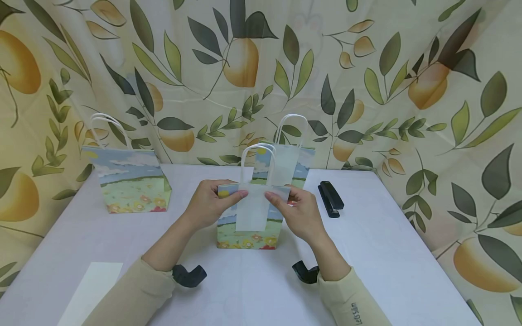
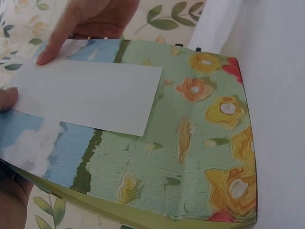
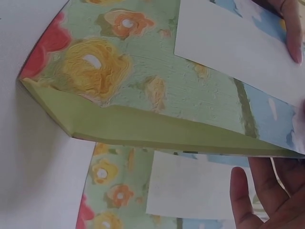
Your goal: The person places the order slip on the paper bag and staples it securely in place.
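A paper bag (image 1: 248, 241) printed with sky, meadow and flowers is held by its upper part between the left hand (image 1: 205, 204) and the right hand (image 1: 302, 213). By each hand the bag is pinched, with the thumb laid on the front and the fingers set behind. A white card (image 1: 252, 213) is pressed against the bag's front by both thumbs, one at each side edge. The bag's white handles (image 1: 244, 160) are seen rising between the two hands. Whether the bag's base is touching the table (image 1: 408, 280) cannot be told.

Just beyond the right hand, partly hidden by the held bag, another printed bag (image 1: 308, 168) is placed, with a second white card (image 1: 287, 158) on its front. A third printed bag (image 1: 132, 190) is stood well to the left of the left hand. A black stapler (image 1: 331, 199) is set to the right of the right hand, a little beyond it. A white sheet (image 1: 94, 290) is laid nearer the wearer than the left hand and to its left, beside the left sleeve (image 1: 134, 290).
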{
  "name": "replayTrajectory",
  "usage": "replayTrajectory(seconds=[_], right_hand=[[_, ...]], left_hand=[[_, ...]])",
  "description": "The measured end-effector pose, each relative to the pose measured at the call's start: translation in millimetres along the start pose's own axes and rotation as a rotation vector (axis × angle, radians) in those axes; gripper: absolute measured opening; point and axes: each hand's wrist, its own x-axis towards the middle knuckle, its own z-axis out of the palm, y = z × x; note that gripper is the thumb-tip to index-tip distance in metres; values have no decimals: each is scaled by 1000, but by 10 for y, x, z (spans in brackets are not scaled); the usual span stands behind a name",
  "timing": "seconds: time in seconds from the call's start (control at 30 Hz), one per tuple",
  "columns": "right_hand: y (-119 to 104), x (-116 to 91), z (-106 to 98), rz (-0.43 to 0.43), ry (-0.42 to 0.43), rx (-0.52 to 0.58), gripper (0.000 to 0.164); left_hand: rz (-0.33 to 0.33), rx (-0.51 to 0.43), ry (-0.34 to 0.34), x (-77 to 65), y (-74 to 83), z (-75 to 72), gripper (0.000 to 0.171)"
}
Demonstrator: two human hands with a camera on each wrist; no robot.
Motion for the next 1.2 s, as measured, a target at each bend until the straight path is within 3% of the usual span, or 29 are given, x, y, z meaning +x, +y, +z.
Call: replayTrajectory(seconds=[0.43, 0.6, 0.97, 1.2], right_hand=[[9, 5, -36, 4, -24, 3, 32], [14, 11, -40, -1, -23, 1, 32], [20, 11, -39, 13, -27, 4, 32], [17, 14, -41, 6, -24, 1, 32]], left_hand=[[10, -1, -5, 13, -32, 9, 15], [25, 11, -17, 16, -21, 8, 27], [7, -7, -31, 12, 0, 0, 22], [14, 17, -26, 7, 7, 6, 32]])
